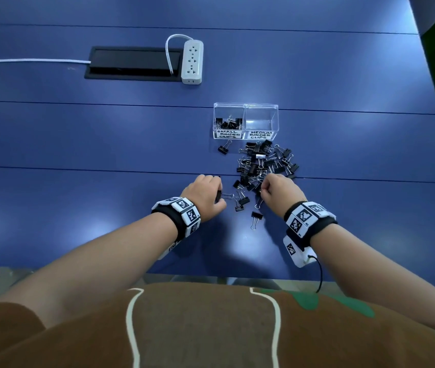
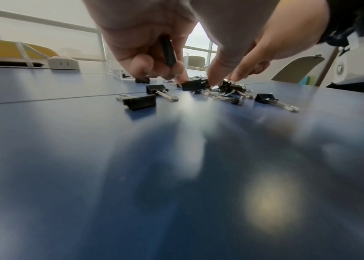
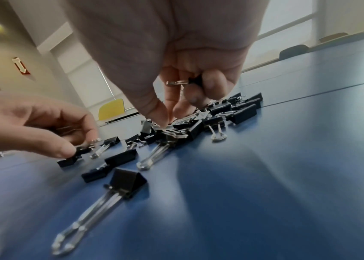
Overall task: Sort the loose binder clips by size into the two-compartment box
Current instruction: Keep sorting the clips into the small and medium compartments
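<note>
A clear two-compartment box [image 1: 245, 106] stands beyond a pile of black binder clips [image 1: 266, 160]. Its left half, labelled SMALL BINDER CLIPS, holds several clips; the right half, labelled MEDIUM, looks empty. My left hand [image 1: 205, 193] is at the pile's near left edge. In the left wrist view it keeps one clip [image 2: 167, 51] tucked in its curled fingers and pinches another clip [image 2: 193, 86] on the table. My right hand [image 1: 277, 189] is at the pile's near right. It holds a small clip [image 3: 193, 81] in its curled fingers, and its thumb and forefinger pinch wire handles in the pile [image 3: 176, 130].
A single clip [image 1: 224, 148] lies just in front of the box, and a few more [image 1: 256, 219] lie scattered toward me. A white power strip [image 1: 192, 61] and a black cable hatch [image 1: 131, 63] sit farther back on the blue table [image 1: 78, 142].
</note>
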